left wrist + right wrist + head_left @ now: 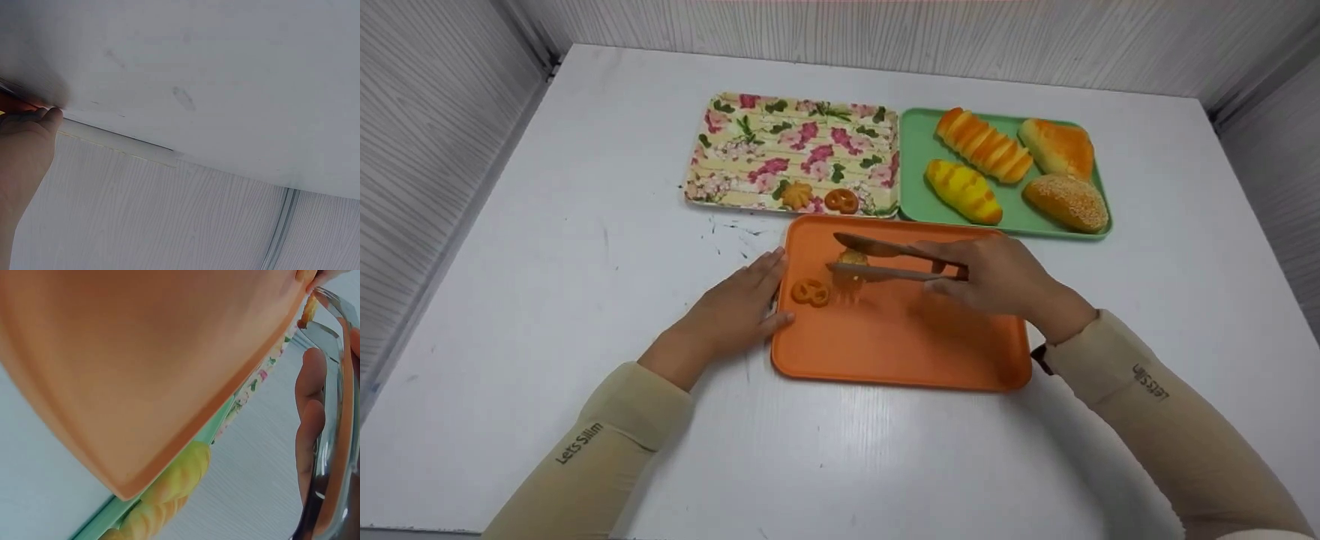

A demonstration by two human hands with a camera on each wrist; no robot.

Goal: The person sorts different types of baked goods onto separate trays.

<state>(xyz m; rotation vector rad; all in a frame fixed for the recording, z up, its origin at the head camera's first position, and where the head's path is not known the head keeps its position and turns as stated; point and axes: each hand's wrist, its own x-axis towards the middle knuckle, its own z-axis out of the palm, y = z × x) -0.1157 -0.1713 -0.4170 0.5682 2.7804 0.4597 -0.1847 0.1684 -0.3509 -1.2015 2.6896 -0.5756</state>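
My right hand (997, 274) grips metal tongs (896, 274) above the orange tray (900, 352). Between the tips of the tongs is a small golden cookie (853, 257); the right wrist view also shows this cookie (309, 310) there, with my fingers (310, 419) along the tongs. A brown pretzel-shaped cookie (811, 292) lies at the left of the orange tray. Against that tray's left edge rests my left hand (735, 307), its fingers fairly straight and the thumb at the rim. In the left wrist view only part of the left hand (25, 152) shows.
Behind the orange tray stands a floral tray (795, 142) with a flower-shaped cookie (796, 196) and a pretzel-shaped cookie (841, 200) near its front edge. Beside it, a green tray (919, 142) carries several bread pieces. Wood-grain panels (847, 34) enclose the white table (585, 262).
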